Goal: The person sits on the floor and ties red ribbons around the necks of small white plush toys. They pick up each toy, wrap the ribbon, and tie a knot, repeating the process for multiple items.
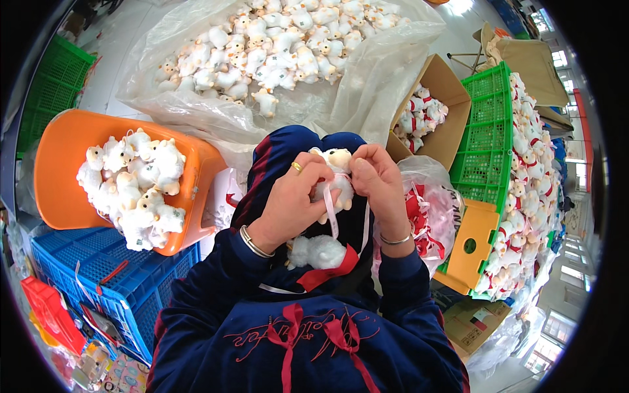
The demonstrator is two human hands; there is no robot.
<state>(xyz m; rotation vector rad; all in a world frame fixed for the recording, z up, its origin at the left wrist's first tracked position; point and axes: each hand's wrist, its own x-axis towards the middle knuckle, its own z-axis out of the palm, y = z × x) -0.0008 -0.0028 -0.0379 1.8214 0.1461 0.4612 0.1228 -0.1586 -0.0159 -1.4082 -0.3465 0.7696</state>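
Over my lap, a small white plush toy with a tan head is held upright. My left hand, with a gold ring, is closed round its left side. A pale pink ribbon goes about the toy's neck, with one end hanging down its front. At the right side of the neck, my right hand pinches with thumb and forefinger; another ribbon strand hangs below that hand. The pinched spot itself is mostly hidden. Below, a second white plush toy lies on my lap beside a wide red ribbon.
White plush toys fill an orange bin at left, on a blue crate. More lie on a clear plastic sheet ahead. At right stand a cardboard box, a bag of ribbons and a green crate beside red-ribboned toys.
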